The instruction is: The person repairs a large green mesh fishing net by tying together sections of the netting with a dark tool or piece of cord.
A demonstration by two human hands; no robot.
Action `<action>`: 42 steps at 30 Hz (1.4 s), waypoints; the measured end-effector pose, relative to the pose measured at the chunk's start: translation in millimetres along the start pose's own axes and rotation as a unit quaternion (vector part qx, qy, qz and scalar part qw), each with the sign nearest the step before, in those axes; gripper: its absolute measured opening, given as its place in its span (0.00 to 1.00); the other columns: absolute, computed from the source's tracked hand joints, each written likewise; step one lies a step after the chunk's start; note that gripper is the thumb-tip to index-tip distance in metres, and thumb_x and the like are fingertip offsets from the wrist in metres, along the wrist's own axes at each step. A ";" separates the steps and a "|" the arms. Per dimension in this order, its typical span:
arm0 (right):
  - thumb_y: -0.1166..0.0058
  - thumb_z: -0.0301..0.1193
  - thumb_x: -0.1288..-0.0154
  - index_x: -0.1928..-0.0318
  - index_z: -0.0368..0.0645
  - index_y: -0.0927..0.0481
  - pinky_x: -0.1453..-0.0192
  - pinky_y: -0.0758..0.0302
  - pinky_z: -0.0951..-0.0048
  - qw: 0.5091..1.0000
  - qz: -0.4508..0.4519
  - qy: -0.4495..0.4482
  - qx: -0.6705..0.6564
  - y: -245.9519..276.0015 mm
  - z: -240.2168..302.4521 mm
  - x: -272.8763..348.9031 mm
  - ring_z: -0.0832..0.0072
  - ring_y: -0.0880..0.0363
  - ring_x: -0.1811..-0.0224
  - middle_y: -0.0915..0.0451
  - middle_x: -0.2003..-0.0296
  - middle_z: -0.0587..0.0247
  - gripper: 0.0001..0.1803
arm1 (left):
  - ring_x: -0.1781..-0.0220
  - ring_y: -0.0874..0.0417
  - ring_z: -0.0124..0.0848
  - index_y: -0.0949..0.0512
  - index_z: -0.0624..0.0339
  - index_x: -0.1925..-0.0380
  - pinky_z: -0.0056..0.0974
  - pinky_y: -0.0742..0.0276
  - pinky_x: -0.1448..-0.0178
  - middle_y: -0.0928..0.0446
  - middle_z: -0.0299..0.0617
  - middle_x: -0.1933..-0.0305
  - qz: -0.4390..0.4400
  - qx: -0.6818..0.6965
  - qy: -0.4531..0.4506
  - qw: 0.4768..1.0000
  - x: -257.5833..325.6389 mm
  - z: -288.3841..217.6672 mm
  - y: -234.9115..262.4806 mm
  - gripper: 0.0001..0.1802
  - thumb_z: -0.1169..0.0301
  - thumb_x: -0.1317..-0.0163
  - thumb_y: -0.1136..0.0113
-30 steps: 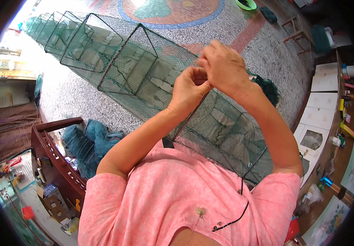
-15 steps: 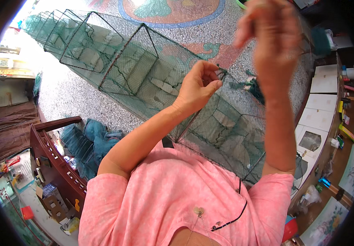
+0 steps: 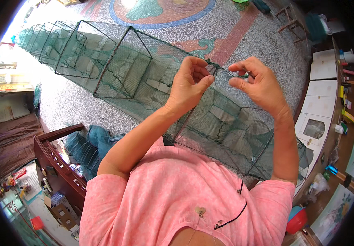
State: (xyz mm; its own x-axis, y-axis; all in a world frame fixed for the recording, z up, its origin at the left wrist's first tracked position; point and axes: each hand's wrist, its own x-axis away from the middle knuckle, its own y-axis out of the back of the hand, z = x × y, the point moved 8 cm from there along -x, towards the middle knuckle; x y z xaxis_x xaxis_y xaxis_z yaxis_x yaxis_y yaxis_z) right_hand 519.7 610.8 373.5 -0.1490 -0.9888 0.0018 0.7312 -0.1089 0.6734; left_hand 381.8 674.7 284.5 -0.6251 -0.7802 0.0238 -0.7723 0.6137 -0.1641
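A long cage-like net trap (image 3: 138, 76), green mesh over dark square frames, stretches diagonally in front of me from far left to near right. My left hand (image 3: 189, 84) pinches the trap's upper edge at a frame corner, where dark green twine (image 3: 213, 63) is wound in a knot. Just right of it, my right hand (image 3: 261, 84) is closed, thumb and fingers bent together. Thin strands run from the knot to its fingertips, and a small green bit shows between them. Whether a tool is inside that hand is hidden.
Blue-green folded netting (image 3: 91, 143) lies beside a dark red wooden rack (image 3: 58, 164) on the left. White cabinets (image 3: 321, 106) line the right side. A wooden stool (image 3: 291, 24) stands at the far right on the speckled floor (image 3: 263, 41).
My right hand has come down from a raised, blurred position to beside the knot. The left hand keeps its pinch at the frame corner. The whole view has shifted slightly.
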 end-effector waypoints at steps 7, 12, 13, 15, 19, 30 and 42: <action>0.33 0.35 0.50 0.58 0.43 0.19 0.60 0.27 0.69 0.995 -0.056 -0.023 0.076 -11.6 -24.1 13.9 0.68 0.24 0.65 0.24 0.64 0.62 0.18 | 0.63 0.28 0.18 0.30 0.60 0.50 0.24 0.31 0.57 0.29 0.31 0.67 0.049 -0.047 -0.007 0.998 -2.7 -15.1 -0.1 0.17 0.80 0.39 0.42; 0.35 0.34 0.47 0.60 0.43 0.18 0.60 0.26 0.68 0.996 -0.056 -0.052 0.044 -11.7 -28.0 15.4 0.66 0.22 0.64 0.23 0.65 0.63 0.14 | 0.61 0.29 0.17 0.26 0.61 0.51 0.23 0.32 0.54 0.30 0.29 0.67 0.060 -0.081 -0.037 0.994 -10.9 -30.8 12.5 0.14 0.81 0.37 0.46; 0.36 0.34 0.46 0.60 0.43 0.18 0.60 0.26 0.68 0.996 -0.060 -0.047 0.043 -11.2 -29.3 15.4 0.66 0.22 0.64 0.23 0.65 0.62 0.14 | 0.60 0.30 0.17 0.26 0.61 0.50 0.24 0.32 0.53 0.30 0.28 0.66 0.057 -0.097 -0.039 0.993 -13.8 -33.4 16.5 0.14 0.81 0.36 0.47; 0.37 0.34 0.45 0.61 0.43 0.18 0.59 0.25 0.69 0.996 -0.063 -0.045 0.035 -10.9 -32.0 15.5 0.66 0.21 0.63 0.23 0.65 0.62 0.12 | 0.61 0.28 0.19 0.24 0.59 0.50 0.25 0.30 0.53 0.29 0.31 0.63 0.078 -0.191 -0.079 0.975 -17.9 -43.2 16.6 0.15 0.81 0.37 0.47; 0.38 0.34 0.43 0.61 0.42 0.18 0.59 0.25 0.69 0.996 -0.067 -0.056 0.004 -12.8 -37.0 16.3 0.65 0.21 0.62 0.23 0.65 0.61 0.11 | 0.63 0.26 0.23 0.22 0.55 0.49 0.27 0.28 0.57 0.29 0.35 0.59 0.115 -0.362 -0.155 0.912 -19.0 -59.8 3.2 0.17 0.81 0.39 0.44; 0.40 0.32 0.42 0.62 0.40 0.18 0.59 0.24 0.68 0.994 -0.085 -0.023 -0.063 -12.8 -43.0 17.8 0.64 0.21 0.62 0.23 0.65 0.59 0.10 | 0.70 0.22 0.27 0.20 0.61 0.60 0.30 0.25 0.65 0.23 0.38 0.66 0.114 -0.301 -0.083 0.943 -46.5 -45.4 -8.4 0.08 0.71 0.38 0.41; 0.40 0.32 0.42 0.63 0.41 0.18 0.59 0.26 0.70 0.995 -0.073 -0.044 -0.056 -19.4 -46.6 17.0 0.66 0.22 0.64 0.23 0.66 0.60 0.09 | 0.68 0.19 0.24 0.24 0.63 0.64 0.29 0.21 0.62 0.21 0.37 0.71 0.168 -0.077 -0.049 0.982 -45.1 -72.7 -31.8 0.05 0.75 0.32 0.50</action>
State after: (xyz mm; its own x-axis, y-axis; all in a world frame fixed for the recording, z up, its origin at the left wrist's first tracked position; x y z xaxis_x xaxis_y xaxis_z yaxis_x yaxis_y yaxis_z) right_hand 533.9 591.4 326.0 -0.3129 -0.9495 -0.0219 0.7660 -0.2660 0.5852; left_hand 426.3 699.2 360.3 -0.8395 -0.5338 -0.1021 -0.5370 0.8436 0.0047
